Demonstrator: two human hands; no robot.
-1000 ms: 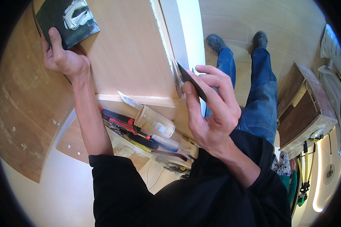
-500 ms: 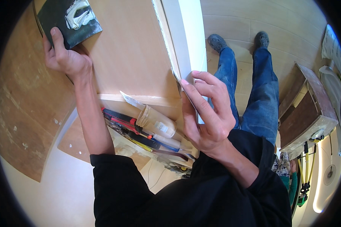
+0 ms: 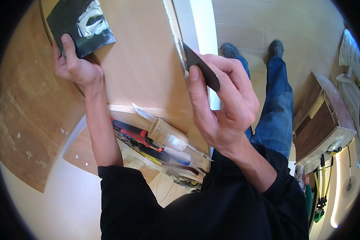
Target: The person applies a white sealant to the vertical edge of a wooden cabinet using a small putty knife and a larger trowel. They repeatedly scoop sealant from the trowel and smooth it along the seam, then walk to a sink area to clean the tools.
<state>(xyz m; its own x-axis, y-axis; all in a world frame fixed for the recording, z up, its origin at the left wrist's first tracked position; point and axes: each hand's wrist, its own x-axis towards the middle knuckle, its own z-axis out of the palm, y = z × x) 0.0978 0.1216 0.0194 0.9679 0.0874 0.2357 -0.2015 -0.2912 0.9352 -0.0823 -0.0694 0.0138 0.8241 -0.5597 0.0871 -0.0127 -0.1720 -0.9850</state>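
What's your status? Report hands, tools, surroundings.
Left hand grips dark plate bearing white paste. Right hand pinches dark scraper blade near wooden panel edge, contact unclear. Tan cup, pale blade protruding, apart from both hands.

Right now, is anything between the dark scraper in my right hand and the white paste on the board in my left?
Nothing visible stands between the dark scraper in your right hand and the white paste on the dark board in your left hand; the wooden panel shows behind that gap.
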